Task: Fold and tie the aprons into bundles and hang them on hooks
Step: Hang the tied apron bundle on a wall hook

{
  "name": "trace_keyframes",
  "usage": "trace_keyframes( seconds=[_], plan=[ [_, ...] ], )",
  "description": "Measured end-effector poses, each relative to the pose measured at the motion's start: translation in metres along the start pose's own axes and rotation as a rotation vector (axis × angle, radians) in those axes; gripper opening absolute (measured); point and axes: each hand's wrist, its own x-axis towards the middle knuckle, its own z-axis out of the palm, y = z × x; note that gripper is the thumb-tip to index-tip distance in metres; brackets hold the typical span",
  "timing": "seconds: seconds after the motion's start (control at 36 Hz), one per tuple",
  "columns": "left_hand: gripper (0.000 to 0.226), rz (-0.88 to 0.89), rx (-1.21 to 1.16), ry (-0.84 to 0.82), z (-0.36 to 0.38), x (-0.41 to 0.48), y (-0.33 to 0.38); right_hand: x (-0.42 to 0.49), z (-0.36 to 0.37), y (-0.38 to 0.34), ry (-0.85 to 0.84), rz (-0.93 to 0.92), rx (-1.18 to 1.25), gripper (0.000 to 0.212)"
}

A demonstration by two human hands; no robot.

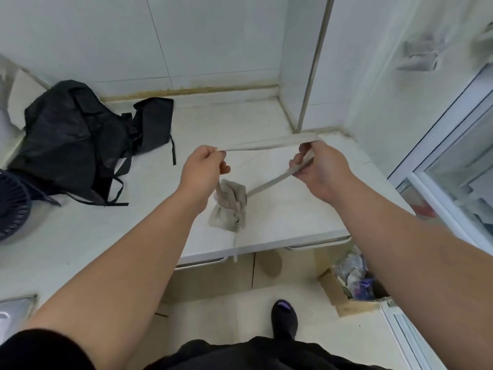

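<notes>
From the head camera we see both of our hands raised over the white counter. Our left hand has its fingers curled tight, pinching one end of the beige neck strap. Our right hand has its fingers hooked through the strap's other bend. The strap runs taut between the two hands as an open loop.

Both ends of the loop run down to the tied beige apron bundle, which sits just below our left hand, above the counter's near edge. We cannot tell whether it rests on the counter or hangs clear. A thin tie trails from it past the edge.

The black aprons lie heaped and unfolded at the counter's far left, well apart from the bundle and near a dark fan. High on the right wall there are grey shapes, too blurred for us to call hooks or bundles. A cardboard box sits on the floor to the right.

We judge the knot is done and the hanging loop is being readied. To do this well, we should hold the loop wide and untwisted, with even tension in both hands. We should let the bundle's weight test the knot, then carry it to the hook without slackening, so the strap drops cleanly over.
</notes>
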Motion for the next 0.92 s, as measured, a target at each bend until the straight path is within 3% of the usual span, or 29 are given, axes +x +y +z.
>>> trace_keyframes(
  seconds=[0.06, 0.19, 0.31, 0.47, 0.72, 0.92],
  plan=[
    [0.011, 0.017, 0.013, -0.083, 0.003, -0.011, 0.007, -0.01, 0.006, -0.008, -0.034, 0.017, 0.065, 0.036],
    [0.024, 0.042, -0.047, -0.2, 0.017, -0.032, 0.027, -0.026, -0.001, -0.034, -0.043, -0.112, -0.277, 0.033],
    [0.022, 0.007, -0.169, -0.192, 0.037, -0.036, 0.042, -0.027, -0.037, -0.057, -0.025, -0.159, -0.449, 0.031],
    [0.022, 0.241, 0.109, -0.431, 0.101, -0.048, 0.073, -0.026, -0.094, -0.097, -0.021, -0.089, -0.276, 0.021],
    [0.025, 0.108, -0.31, -0.475, 0.224, -0.055, 0.149, -0.013, -0.191, -0.188, -0.073, -0.261, -0.329, 0.025],
    [0.022, 0.241, -0.452, -0.519, 0.322, -0.063, 0.207, -0.002, -0.27, -0.268, -0.114, -0.385, -0.119, 0.021]
  ],
)
